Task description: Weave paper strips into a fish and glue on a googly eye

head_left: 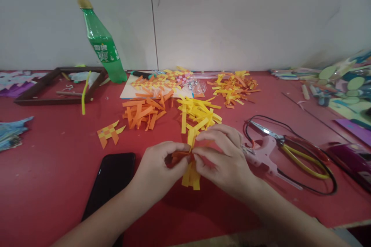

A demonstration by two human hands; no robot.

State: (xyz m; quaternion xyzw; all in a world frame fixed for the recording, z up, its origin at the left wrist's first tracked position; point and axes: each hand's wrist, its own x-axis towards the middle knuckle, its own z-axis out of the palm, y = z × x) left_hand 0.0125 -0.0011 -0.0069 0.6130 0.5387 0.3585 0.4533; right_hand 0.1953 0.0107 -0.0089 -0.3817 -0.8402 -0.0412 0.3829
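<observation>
Both hands meet over the red table, pinching paper strips between thumbs and fingertips. My left hand [162, 170] is closed on an orange paper strip [179, 155]. My right hand [223, 158] pinches at the crossing, where yellow paper strips [191, 177] run up and down between the hands. The fingertips hide how the strips interlock. Just beyond lies a pile of yellow strips [199, 112], with a pile of orange strips [143, 112] to its left. A woven orange and yellow paper fish [110, 133] rests left of my left hand.
A black phone [113, 177] lies beside my left forearm. To the right are a pink glue gun [265, 154] with its cord and scissors [301, 158]. A green bottle [101, 42] leans near a brown frame [52, 101]. More woven pieces [232, 88] lie at the back.
</observation>
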